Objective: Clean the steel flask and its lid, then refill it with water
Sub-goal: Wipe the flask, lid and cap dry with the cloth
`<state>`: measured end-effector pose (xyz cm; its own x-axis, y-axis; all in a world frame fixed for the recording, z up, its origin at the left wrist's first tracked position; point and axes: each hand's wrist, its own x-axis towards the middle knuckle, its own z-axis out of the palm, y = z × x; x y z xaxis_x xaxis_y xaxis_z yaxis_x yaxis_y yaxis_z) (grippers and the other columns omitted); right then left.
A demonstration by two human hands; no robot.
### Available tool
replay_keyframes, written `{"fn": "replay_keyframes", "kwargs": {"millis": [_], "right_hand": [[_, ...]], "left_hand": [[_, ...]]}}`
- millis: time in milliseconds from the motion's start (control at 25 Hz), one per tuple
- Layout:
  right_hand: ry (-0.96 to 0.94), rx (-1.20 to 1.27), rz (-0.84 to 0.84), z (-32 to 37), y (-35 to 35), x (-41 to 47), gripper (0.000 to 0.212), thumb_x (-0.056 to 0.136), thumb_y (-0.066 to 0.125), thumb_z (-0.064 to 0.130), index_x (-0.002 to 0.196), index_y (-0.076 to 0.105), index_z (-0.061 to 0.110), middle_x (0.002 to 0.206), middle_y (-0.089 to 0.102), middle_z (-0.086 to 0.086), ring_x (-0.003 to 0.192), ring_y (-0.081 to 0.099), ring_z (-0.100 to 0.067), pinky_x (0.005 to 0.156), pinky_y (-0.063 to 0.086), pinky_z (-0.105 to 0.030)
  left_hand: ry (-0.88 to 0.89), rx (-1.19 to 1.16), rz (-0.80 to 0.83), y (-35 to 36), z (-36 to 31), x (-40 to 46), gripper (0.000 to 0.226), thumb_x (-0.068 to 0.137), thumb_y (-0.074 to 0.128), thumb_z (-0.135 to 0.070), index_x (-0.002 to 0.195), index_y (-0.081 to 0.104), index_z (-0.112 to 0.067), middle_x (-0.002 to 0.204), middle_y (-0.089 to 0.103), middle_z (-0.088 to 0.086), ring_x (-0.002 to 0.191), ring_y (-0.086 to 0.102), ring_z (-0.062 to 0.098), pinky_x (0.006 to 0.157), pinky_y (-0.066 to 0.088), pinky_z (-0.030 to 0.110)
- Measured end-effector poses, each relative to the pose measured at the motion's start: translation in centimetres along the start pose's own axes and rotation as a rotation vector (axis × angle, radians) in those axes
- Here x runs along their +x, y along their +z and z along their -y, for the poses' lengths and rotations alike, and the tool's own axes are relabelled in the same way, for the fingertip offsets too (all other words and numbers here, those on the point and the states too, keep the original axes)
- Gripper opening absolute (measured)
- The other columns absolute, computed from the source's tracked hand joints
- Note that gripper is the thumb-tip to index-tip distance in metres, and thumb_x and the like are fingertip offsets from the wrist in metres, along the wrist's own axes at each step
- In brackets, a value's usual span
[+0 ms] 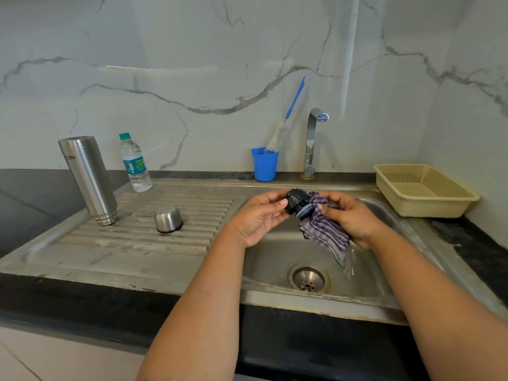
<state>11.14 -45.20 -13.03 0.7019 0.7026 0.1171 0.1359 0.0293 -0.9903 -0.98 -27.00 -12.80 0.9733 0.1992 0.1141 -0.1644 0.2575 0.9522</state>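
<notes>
The steel flask [88, 178] stands upside down on the ribbed drainboard [132, 243] at the left. Its steel cup cap [168, 219] lies mouth down to the right of it. Over the sink basin [277, 259], my left hand [259, 218] grips the black inner lid [297, 200] by its top. My right hand [350, 217] holds a purple checked cloth [324, 229] bunched against the lid's lower end. The cloth's tail hangs down into the basin.
A small plastic water bottle [135, 163] stands behind the flask. A blue cup [264, 164] with a blue-handled bottle brush [291, 108] sits beside the tap [312, 141]. A beige plastic basket [424, 189] rests at the sink's right. The drain [308, 277] lies below the hands.
</notes>
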Motion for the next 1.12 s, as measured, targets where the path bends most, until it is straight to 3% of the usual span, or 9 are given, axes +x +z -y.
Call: {"fn": "replay_keyframes", "kwargs": {"millis": [120,240,320,440,640,720,880,1000,1120], "right_hand": [[-0.052,-0.126,-0.112,0.0,0.3,-0.1,0.026,0.087,0.066,0.01,0.11,0.067,0.024,0.1,0.073,-0.002,0.09,0.071,-0.018,0.084,0.056,-0.035],[-0.188,-0.381,-0.164,0.1,1.1,-0.2,0.025,0.086,0.069,0.02,0.11,0.067,0.028,0.099,0.069,0.009,0.09,0.065,-0.005,0.08,0.05,-0.022],[-0.231,-0.427,-0.19,0.3,1.3,-0.3,0.025,0.086,0.069,0.021,0.109,0.066,0.032,0.099,0.067,0.011,0.091,0.062,-0.003,0.08,0.048,-0.021],[-0.157,-0.23,-0.176,0.3,1.1,-0.3,0.025,0.086,0.068,0.019,0.109,0.067,0.03,0.102,0.071,0.002,0.093,0.068,-0.015,0.083,0.054,-0.032],[0.043,0.077,-0.071,0.6,0.9,-0.5,0.026,0.091,0.057,0.004,0.113,0.066,0.016,0.101,0.073,-0.011,0.09,0.071,-0.024,0.081,0.055,-0.037],[0.059,-0.017,-0.095,0.5,1.0,-0.6,0.026,0.09,0.059,0.006,0.112,0.066,0.017,0.097,0.073,-0.007,0.087,0.071,-0.02,0.078,0.055,-0.033],[-0.076,-0.342,-0.197,0.2,1.6,-0.6,0.021,0.087,0.068,0.019,0.103,0.065,0.031,0.098,0.069,0.006,0.09,0.064,-0.009,0.083,0.05,-0.026],[-0.202,-0.49,-0.22,0.5,1.9,-0.5,0.023,0.087,0.069,0.023,0.107,0.064,0.033,0.099,0.066,0.01,0.091,0.06,-0.005,0.084,0.044,-0.022],[-0.271,-0.552,-0.212,0.6,1.9,-0.6,0.024,0.087,0.069,0.021,0.106,0.063,0.033,0.093,0.062,0.018,0.086,0.055,0.009,0.074,0.038,-0.007]], "left_hand": [[-0.049,0.033,-0.107,1.2,0.4,0.4,0.028,0.093,0.06,-0.01,0.119,0.059,0.002,0.106,0.072,0.009,0.1,0.068,0.013,0.106,0.046,0.032],[-0.064,0.048,-0.22,1.3,1.0,0.9,0.054,0.082,0.074,-0.022,0.123,0.056,0.009,0.101,0.075,0.009,0.096,0.071,0.012,0.109,0.043,0.033],[-0.067,0.052,-0.226,0.7,1.0,1.0,0.035,0.085,0.072,-0.017,0.112,0.062,0.002,0.101,0.074,0.008,0.096,0.071,0.012,0.106,0.046,0.031],[-0.058,0.004,-0.162,0.4,0.7,0.8,0.016,0.091,0.064,-0.011,0.107,0.065,-0.006,0.102,0.071,0.007,0.097,0.066,0.014,0.094,0.051,0.025],[0.009,-0.116,-0.026,0.3,0.6,0.6,0.025,0.096,0.049,0.003,0.117,0.06,-0.002,0.108,0.07,0.01,0.102,0.067,0.017,0.093,0.053,0.025],[-0.025,-0.067,-0.022,0.5,0.7,0.5,0.028,0.096,0.05,0.0,0.123,0.059,-0.003,0.115,0.068,0.011,0.109,0.064,0.018,0.1,0.05,0.027],[-0.146,0.302,-0.063,1.3,1.9,0.8,0.045,0.092,0.064,-0.032,0.133,0.053,-0.017,0.131,0.062,0.004,0.125,0.052,0.015,0.113,0.032,0.038],[-0.166,0.302,-0.135,1.6,1.8,0.9,0.046,0.091,0.063,-0.044,0.131,0.05,-0.024,0.132,0.058,-0.001,0.124,0.047,0.013,0.109,0.029,0.041],[-0.139,0.282,-0.158,1.3,1.6,1.0,0.042,0.091,0.065,-0.037,0.128,0.052,-0.024,0.129,0.06,-0.002,0.124,0.048,0.016,0.102,0.036,0.04]]}}
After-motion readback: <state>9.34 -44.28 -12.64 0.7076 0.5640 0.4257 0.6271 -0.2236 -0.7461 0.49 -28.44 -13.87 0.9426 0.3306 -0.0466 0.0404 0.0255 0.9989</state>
